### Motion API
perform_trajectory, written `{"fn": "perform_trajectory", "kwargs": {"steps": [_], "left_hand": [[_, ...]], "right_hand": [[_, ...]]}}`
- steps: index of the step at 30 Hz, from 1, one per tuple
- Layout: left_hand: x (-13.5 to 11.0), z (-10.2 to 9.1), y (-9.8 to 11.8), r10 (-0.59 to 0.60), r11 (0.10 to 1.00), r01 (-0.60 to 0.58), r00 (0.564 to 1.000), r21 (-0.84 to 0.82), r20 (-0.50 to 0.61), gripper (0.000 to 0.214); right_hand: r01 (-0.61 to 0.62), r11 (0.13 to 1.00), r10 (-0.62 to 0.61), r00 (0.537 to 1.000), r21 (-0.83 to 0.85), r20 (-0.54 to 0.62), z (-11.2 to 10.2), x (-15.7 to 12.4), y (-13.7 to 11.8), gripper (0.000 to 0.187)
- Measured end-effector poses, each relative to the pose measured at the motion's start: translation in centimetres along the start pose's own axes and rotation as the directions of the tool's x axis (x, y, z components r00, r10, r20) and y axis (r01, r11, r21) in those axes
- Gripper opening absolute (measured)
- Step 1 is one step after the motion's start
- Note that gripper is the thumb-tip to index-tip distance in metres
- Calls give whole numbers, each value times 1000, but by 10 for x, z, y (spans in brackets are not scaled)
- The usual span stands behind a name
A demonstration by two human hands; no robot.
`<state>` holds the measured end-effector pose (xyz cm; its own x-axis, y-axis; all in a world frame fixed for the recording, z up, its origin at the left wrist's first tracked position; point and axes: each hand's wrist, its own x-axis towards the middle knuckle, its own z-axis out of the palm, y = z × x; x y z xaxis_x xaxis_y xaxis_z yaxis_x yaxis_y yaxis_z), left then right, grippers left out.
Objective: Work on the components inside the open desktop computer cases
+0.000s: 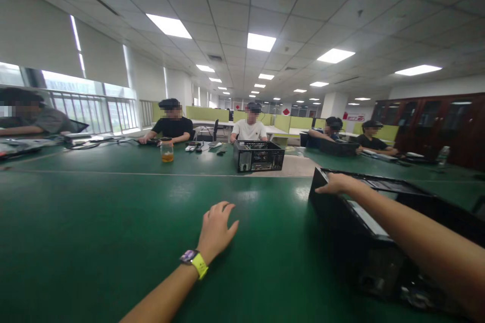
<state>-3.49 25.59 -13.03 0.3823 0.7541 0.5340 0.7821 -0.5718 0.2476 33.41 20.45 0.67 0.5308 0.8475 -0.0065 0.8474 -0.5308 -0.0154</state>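
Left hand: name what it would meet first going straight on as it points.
Probably the far black computer case, across the green table; the left hand points roughly that way, though its height is unclear.

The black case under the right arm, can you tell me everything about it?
The case is boxy, black, metal-looking and open on top. A pale flat part shows inside; parts at the near end are too blurred to name. It sits on the green table, reaching the picture's right edge. The right hand touches its far left corner.
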Motion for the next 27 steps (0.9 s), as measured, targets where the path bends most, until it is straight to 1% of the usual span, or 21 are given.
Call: {"fn": "perform_trajectory", "kwargs": {"steps": [2, 3, 5, 7, 9, 11, 13, 15, 18, 21, 22, 24, 26, 27], "left_hand": [[-5, -6, -13, -37, 999, 37, 999, -1, 25, 38], [-6, -10, -17, -45, 999, 45, 998, -4, 34, 37], [-8, -20, -20, -56, 998, 57, 997, -19, 52, 36], [-7, -30, -20, -65, 997, 68, 996, -44, 63, 35], [-4, -40, -16, -59, 995, 64, 997, -78, 59, 32], [4, -50, -9, -19, 992, 25, 999, -124, 49, 28], [15, -61, 3, 56, 981, -49, 998, -185, 28, 24], [28, -73, 21, 142, 957, -141, 990, -255, -17, 20], [49, -92, 62, 254, 896, -285, 958, -341, -132, 16], [69, -106, 113, 364, 812, -429, 903, -396, -230, 14], [75, -109, 130, 399, 779, -472, 881, -412, -254, 13], [84, -113, 163, 451, 711, -541, 841, -449, -300, 14], [88, -119, 188, 477, 644, -573, 819, -506, -320, 16], [86, -125, 195, 490, 618, -575, 815, -536, -310, 17]], "right_hand": [[-82, 995, 76, 990, 48, 120, 4, 2, 40, 79], [-115, 989, 98, 980, 90, 171, 9, 1, 55, 76], [-130, 975, 86, 968, 180, 234, 20, -6, 72, 74], [-98, 967, 37, 967, 234, 250, 29, -14, 76, 71], [-50, 971, -8, 971, 235, 239, 34, -21, 74, 67], [-5, 979, -43, 972, 202, 231, 34, -29, 69, 66], [55, 987, -89, 969, 151, 231, 30, -43, 62, 71], [127, 984, -153, 962, 124, 225, 24, -65, 50, 82], [259, 958, -279, 938, 122, 206, 11, -111, 23, 95], [399, 904, -425, 878, 154, 222, -1, -161, -14, 92], [439, 878, -475, 851, 192, 225, -3, -175, -26, 89], [503, 792, -590, 777, 346, 221, -5, -197, -50, 83], [517, 667, -696, 689, 537, 202, -4, -208, -70, 78], [509, 606, -738, 646, 611, 194, -4, -210, -78, 76]]}}
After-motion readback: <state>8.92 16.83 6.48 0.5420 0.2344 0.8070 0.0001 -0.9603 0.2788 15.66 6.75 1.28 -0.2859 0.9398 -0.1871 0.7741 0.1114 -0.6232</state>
